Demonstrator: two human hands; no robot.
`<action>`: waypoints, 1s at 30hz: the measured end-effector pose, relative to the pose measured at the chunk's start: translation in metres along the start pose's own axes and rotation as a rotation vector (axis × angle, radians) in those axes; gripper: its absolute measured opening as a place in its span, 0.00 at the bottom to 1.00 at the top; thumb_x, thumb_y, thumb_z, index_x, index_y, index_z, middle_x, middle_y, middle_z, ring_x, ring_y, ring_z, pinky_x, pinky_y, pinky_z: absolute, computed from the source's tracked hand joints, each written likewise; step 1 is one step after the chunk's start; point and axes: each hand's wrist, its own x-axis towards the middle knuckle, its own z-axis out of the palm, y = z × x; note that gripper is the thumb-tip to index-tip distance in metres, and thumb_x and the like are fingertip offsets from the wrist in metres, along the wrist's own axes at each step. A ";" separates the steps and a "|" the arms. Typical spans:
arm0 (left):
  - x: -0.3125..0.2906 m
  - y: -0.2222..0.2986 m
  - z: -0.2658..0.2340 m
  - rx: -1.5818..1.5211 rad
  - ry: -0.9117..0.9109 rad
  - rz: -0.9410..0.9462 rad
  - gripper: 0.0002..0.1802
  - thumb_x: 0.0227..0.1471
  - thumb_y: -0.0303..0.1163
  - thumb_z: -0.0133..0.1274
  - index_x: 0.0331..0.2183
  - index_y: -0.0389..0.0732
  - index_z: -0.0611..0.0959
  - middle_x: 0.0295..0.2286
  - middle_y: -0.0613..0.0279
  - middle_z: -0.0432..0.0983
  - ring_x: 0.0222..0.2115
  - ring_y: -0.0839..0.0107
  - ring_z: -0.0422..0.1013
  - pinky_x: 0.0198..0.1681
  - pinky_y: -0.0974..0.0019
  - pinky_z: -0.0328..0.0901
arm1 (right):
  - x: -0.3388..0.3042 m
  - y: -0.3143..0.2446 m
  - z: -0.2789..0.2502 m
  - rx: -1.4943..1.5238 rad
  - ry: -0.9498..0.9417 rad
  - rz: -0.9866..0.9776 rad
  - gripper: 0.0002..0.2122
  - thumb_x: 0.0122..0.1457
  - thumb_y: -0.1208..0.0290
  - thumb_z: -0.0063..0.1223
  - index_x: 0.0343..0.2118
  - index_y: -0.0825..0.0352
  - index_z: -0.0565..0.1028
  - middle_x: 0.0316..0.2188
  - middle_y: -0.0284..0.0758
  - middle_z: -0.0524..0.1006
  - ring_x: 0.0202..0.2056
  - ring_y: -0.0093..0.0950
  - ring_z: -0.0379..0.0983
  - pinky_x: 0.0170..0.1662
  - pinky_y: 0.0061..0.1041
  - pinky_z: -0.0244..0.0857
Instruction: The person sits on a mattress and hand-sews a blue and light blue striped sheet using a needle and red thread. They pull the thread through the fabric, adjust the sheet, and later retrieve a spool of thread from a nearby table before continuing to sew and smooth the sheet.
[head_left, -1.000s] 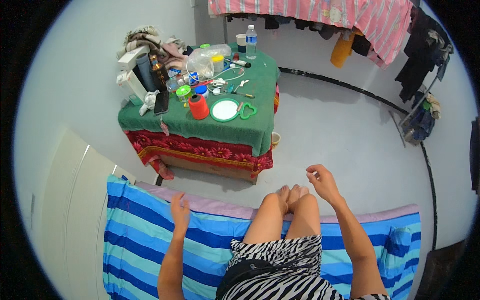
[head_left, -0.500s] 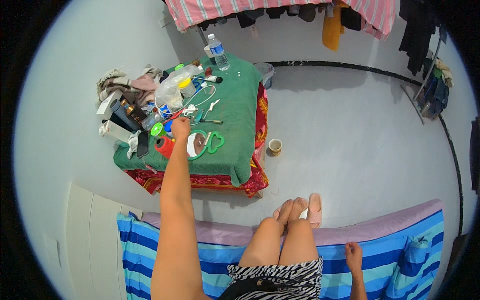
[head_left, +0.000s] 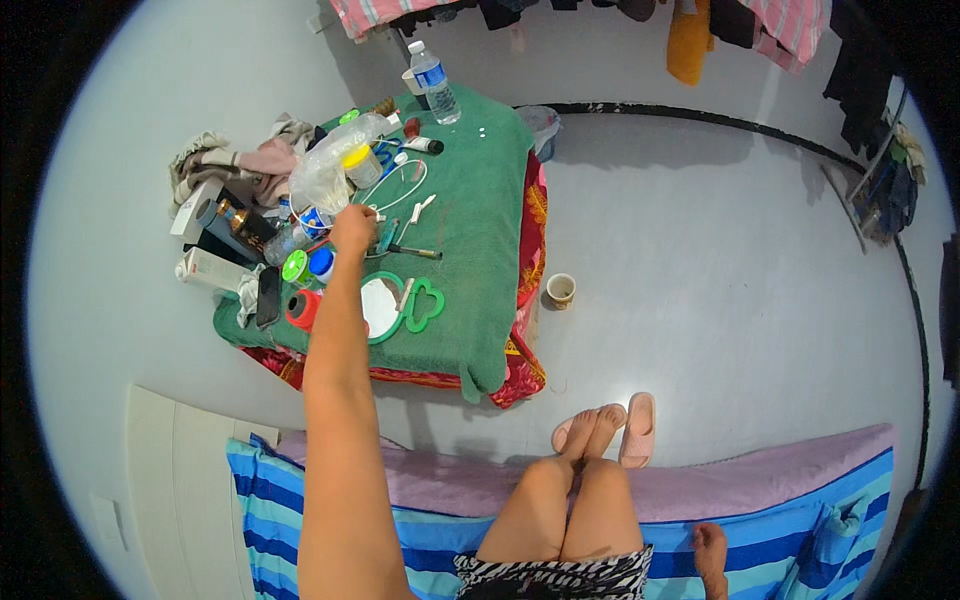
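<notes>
Looking down from the head view, we see a table (head_left: 470,300) draped in green cloth, with a red floral cloth (head_left: 525,375) hanging below its edge. A pale, smooth floor (head_left: 700,250) stretches to the right of the table, where a paper cup (head_left: 561,290) stands near its side and a bin (head_left: 543,130) stands by its far right corner. On the near side of the table we have a bed with a blue striped sheet (head_left: 790,540); pink slippers (head_left: 637,430) lie between the two.

The green cloth looks soft and matte. Along the table's near edge we find a round green-rimmed mirror (head_left: 380,307) with a clover-shaped handle and a red cone-shaped spool (head_left: 303,308). Toward its far end stand a ribbed clear bottle (head_left: 435,85) and a clear jar with a yellow lid (head_left: 362,165), beside a crinkled plastic bag (head_left: 325,165).

Our left arm reaches out straight, putting the left hand (head_left: 353,230) over the table's left half, next to a looped white cable (head_left: 425,178) and a small teal item (head_left: 388,235). Its fingertips are hidden, so we cannot tell whether it grasps anything. Our right hand (head_left: 710,550) is over the bed, well apart from the table, fingers loosely bent; whether they are clenched we cannot tell.
</notes>
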 end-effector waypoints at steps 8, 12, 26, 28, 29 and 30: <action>0.038 -0.057 -0.038 -0.071 -0.104 -0.011 0.09 0.36 0.34 0.56 0.26 0.46 0.84 0.23 0.58 0.78 0.27 0.64 0.75 0.33 0.64 0.67 | 0.003 0.004 0.007 -0.158 -0.042 -0.065 0.03 0.51 0.80 0.48 0.29 0.71 0.72 0.24 0.38 0.72 0.26 0.27 0.70 0.29 0.25 0.65; 0.028 -0.055 -0.047 0.101 -0.173 0.059 0.09 0.35 0.34 0.57 0.26 0.49 0.85 0.25 0.58 0.78 0.28 0.63 0.75 0.34 0.63 0.67 | 0.009 -0.007 0.012 -0.168 -0.039 -0.108 0.04 0.50 0.79 0.49 0.29 0.71 0.73 0.24 0.39 0.72 0.26 0.29 0.70 0.32 0.25 0.64; 0.002 -0.052 -0.017 0.440 -0.101 0.406 0.06 0.38 0.36 0.55 0.23 0.48 0.83 0.24 0.58 0.77 0.28 0.59 0.73 0.35 0.56 0.63 | 0.004 -0.010 0.014 -0.236 -0.052 -0.167 0.04 0.48 0.80 0.50 0.29 0.70 0.73 0.25 0.40 0.72 0.27 0.30 0.69 0.33 0.26 0.64; -0.001 -0.043 -0.015 0.461 -0.007 0.395 0.07 0.40 0.36 0.53 0.22 0.46 0.82 0.24 0.56 0.76 0.28 0.58 0.72 0.37 0.56 0.60 | 0.005 -0.004 0.016 -0.204 -0.038 -0.148 0.04 0.48 0.80 0.51 0.29 0.70 0.73 0.26 0.41 0.72 0.27 0.32 0.69 0.33 0.27 0.64; -0.002 -0.039 -0.014 0.439 0.027 0.388 0.07 0.41 0.36 0.53 0.22 0.45 0.82 0.24 0.55 0.76 0.28 0.58 0.72 0.37 0.56 0.60 | 0.005 -0.002 0.016 -0.187 -0.031 -0.139 0.04 0.48 0.80 0.51 0.29 0.70 0.73 0.26 0.41 0.72 0.27 0.32 0.69 0.33 0.27 0.64; -0.004 -0.039 -0.016 0.423 0.060 0.378 0.07 0.41 0.36 0.53 0.23 0.45 0.82 0.24 0.55 0.76 0.28 0.58 0.72 0.37 0.56 0.60 | 0.004 -0.010 0.014 -0.182 -0.043 -0.128 0.04 0.48 0.80 0.51 0.29 0.70 0.73 0.26 0.41 0.72 0.27 0.33 0.70 0.33 0.27 0.64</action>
